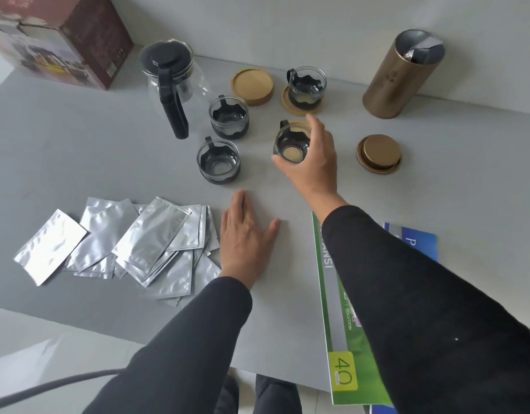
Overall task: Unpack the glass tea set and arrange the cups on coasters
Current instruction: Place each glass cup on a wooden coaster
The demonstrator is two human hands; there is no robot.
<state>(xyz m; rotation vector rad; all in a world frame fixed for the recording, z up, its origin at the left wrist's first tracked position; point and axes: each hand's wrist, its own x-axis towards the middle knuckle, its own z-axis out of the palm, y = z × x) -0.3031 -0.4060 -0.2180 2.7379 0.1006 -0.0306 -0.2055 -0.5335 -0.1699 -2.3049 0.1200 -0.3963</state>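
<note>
From the head camera, the right hand point(310, 156) has its grip closed around the rim of a glass cup point(290, 143), thumb on the near side and fingers over the far side. A tan disc shows through the cup's bottom and a tan edge peeks out behind it, so it seems to sit on or just above a coaster; I cannot tell whether it is fully down. The left hand point(244, 240) lies flat and open on the table point(78, 144), holding nothing.

To finish this step well, the cup should probably be lowered straight and centred within the coaster's raised rim, then let go gently so that it neither rocks nor slides. The handle faces the far left, like those on the other cups.

One cup on a coaster point(306, 88) stands farther back. Two bare cups point(229, 116) and point(218, 159) wait to the left, near the teapot point(171, 82). A stack of spare coasters point(252, 86) sits between the teapot and the far cup.

The table is smooth, grey and matte. Foil pouches point(132, 246) lie scattered at the near left, a gold tin point(402, 74) stands at the far right with its lid point(378, 153) lying apart, a box point(60, 37) sits in the far left corner, and booklets point(341, 309) lie under the right sleeve. A pale wall runs behind, and light floor tiles show below.
</note>
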